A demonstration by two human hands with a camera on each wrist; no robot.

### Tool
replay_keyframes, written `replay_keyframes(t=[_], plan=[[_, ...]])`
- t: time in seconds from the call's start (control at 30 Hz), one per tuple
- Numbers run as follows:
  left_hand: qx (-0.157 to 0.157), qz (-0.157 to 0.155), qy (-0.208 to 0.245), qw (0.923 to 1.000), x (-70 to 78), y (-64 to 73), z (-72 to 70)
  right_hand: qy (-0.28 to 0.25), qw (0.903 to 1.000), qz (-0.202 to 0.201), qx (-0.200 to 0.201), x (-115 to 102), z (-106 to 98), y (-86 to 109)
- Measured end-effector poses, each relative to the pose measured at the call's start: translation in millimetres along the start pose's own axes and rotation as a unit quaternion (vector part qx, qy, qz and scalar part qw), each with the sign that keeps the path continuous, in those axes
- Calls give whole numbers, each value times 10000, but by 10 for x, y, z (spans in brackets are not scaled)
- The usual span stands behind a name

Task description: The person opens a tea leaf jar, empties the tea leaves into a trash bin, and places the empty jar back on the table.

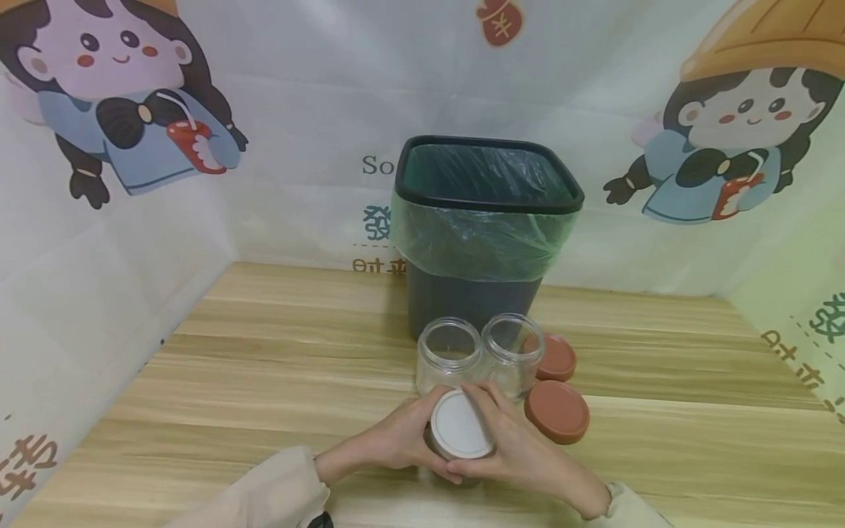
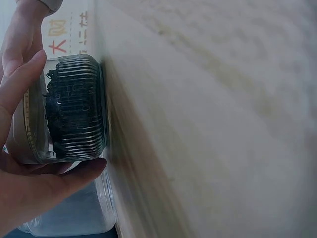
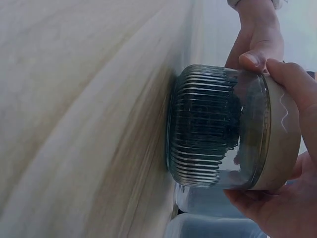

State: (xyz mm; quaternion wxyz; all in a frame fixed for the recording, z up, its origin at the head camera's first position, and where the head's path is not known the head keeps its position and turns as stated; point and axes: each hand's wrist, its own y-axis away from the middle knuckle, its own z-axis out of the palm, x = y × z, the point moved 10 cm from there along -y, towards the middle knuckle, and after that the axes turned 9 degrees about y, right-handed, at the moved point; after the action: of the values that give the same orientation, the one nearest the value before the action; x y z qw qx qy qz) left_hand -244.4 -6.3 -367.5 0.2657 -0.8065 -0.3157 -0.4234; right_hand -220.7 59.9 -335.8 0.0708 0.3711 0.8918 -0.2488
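A ribbed glass jar (image 3: 205,126) with dark, crinkled contents stands upright on the wooden table, capped by a whitish lid (image 1: 462,424). My left hand (image 1: 405,438) grips it from the left; in the left wrist view its thumb and fingers (image 2: 74,181) curve around opposite sides. From the right, my right hand (image 1: 518,449) curls around the lid and upper jar, thumb along the lid's side in the right wrist view. Just beyond the hands are two lidless clear jars, a left one (image 1: 432,375) and a right one (image 1: 521,374). Their insides look bare.
Two reddish-brown lids lie right of the clear jars, the nearer lid (image 1: 557,412) in front of the farther lid (image 1: 557,358). Behind the jars rises a dark trash bin (image 1: 472,301) lined with a translucent green bag (image 1: 475,246). A printed cloth (image 1: 290,147) walls the wooden table (image 1: 264,367).
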Motion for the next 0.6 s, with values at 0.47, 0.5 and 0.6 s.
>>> replay_keyframes(t=[0.47,0.5,0.6], plan=[[214,290,-147,9992,30,-43,-44,921,9928,75,757,-27,-109,-31],[230,257,-146,9993,26,-45,-47,981,9921,87,781,-29,-112,-34],[274,102,-149,9995,0,-53,-57,1070,9910,144,788,-27,-117,-47]])
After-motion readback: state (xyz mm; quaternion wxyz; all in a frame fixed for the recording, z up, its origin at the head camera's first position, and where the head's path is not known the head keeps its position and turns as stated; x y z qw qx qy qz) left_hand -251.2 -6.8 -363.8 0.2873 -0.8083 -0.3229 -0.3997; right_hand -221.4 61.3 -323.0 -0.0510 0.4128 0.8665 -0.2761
